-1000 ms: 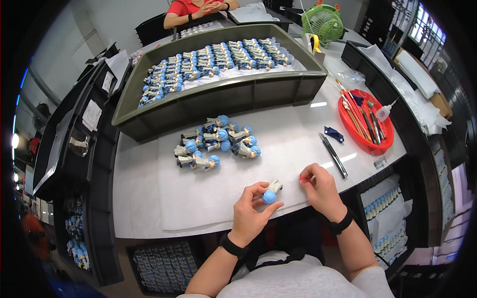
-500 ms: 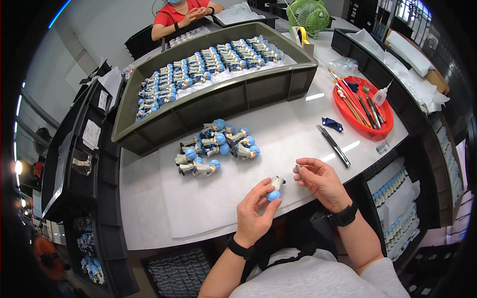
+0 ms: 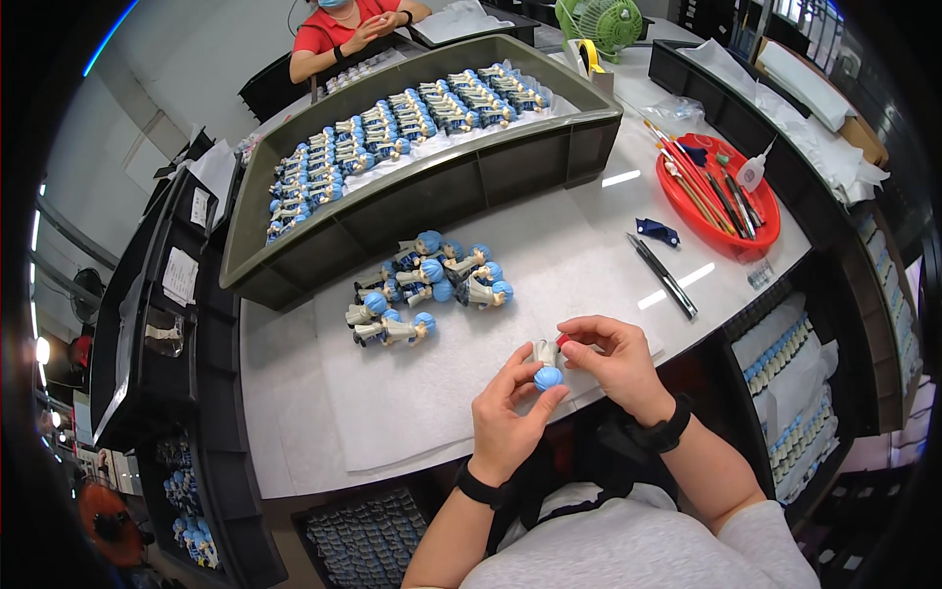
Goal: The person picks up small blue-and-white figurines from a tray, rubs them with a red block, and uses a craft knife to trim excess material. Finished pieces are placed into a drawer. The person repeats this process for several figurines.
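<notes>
A small figurine (image 3: pixel 548 377) with blue hair and a pale coat lies between the fingers and thumb of my left hand (image 3: pixel 509 405), its head toward me. My right hand (image 3: pixel 612 367) is closed in a pinch on a small piece (image 3: pixel 563 340) that shows red, held against or right beside the far end of the figurine; I cannot make out contact. What the piece is stays unclear. Beyond my left hand, several like figurines (image 3: pixel 429 277) lie in a loose heap on the white sheet (image 3: pixel 392 412) covering the table.
A large grey-green crate (image 3: pixel 461 162) with rows of figurines stands behind the heap. At right are a pen-like tool (image 3: pixel 662 277), a dark blue piece (image 3: pixel 657 232) and a red bowl (image 3: pixel 765 236) of brushes and tools. Black crates flank the table. Across it sits a person in red (image 3: pixel 319 37).
My right hand has moved left, bringing the small piece to the figurine; the piece looked grey and now shows red. My left hand keeps its hold, shifted slightly.
</notes>
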The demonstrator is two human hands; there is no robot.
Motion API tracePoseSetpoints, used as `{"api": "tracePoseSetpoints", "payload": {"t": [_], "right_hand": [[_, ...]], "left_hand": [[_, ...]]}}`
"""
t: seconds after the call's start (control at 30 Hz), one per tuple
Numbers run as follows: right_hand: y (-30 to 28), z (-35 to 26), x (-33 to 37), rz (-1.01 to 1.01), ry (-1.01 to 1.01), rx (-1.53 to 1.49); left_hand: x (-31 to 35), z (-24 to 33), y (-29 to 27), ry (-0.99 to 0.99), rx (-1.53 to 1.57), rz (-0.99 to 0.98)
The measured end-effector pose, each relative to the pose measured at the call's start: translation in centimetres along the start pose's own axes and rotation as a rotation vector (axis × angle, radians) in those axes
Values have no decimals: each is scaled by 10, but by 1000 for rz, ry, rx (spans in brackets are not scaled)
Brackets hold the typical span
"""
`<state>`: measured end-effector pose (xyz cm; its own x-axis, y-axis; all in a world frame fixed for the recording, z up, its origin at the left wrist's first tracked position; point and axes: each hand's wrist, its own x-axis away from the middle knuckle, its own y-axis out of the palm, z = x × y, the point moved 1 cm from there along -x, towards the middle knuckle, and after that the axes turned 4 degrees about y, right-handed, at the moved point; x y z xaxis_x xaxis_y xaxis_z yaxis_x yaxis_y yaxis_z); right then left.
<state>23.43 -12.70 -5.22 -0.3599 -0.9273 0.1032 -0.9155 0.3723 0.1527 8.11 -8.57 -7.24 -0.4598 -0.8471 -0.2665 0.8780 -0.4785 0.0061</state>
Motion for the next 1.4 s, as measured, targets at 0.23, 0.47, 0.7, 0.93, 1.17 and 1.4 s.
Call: {"api": "tracePoseSetpoints", "payload": {"t": [0.23, 0.47, 0.7, 0.93, 1.17, 1.4], "right_hand": [[6, 7, -1, 61, -105, 171], [5, 7, -4, 94, -61, 141], [9, 7, -4, 50, -43, 12], [15, 6, -6, 108, -71, 13], [22, 3, -4, 158, -236, 335], [19, 3, -6, 127, -221, 367]], "left_hand": [[-1, 1, -1, -17, 22, -14], [-1, -4, -1, -6, 26, -17], [-1, -2, -1, 28, -13, -11], [-1, 0, -3, -47, -16, -66], [0, -5, -3, -39, 6, -65], [1, -7, -2, -23, 29, -49]]}}
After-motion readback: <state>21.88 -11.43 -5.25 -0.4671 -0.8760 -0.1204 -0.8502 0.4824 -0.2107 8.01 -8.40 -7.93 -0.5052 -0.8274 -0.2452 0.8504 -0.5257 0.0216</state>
